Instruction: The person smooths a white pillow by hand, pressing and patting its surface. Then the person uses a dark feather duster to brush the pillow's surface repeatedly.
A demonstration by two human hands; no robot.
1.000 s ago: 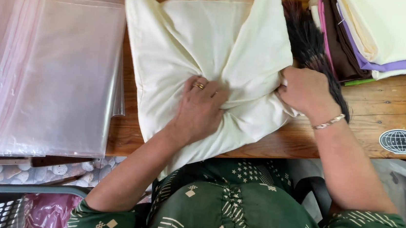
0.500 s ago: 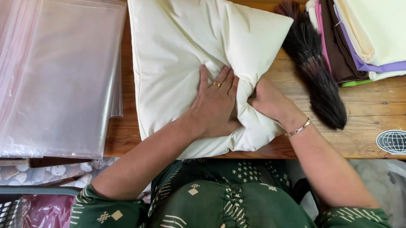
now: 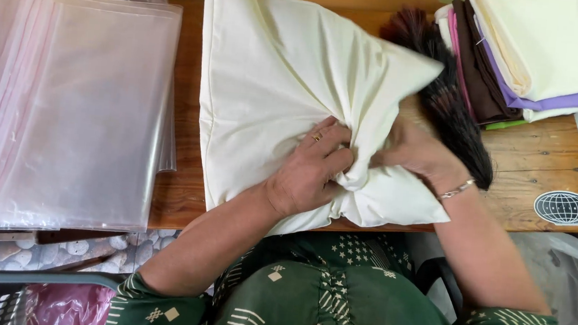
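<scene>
- The cream pillow (image 3: pixel 274 91) lies on the wooden table (image 3: pixel 540 163).
- Left hand (image 3: pixel 313 168) pinches bunched fabric at the pillow's near edge.
- Right hand (image 3: pixel 419 149), blurred, grips the same bunch; its fingers are hidden.
- Clear plastic bags (image 3: pixel 65 94) lie left of the pillow; a dark brush (image 3: pixel 451 100) and folded cloths (image 3: pixel 535 52) right.
</scene>
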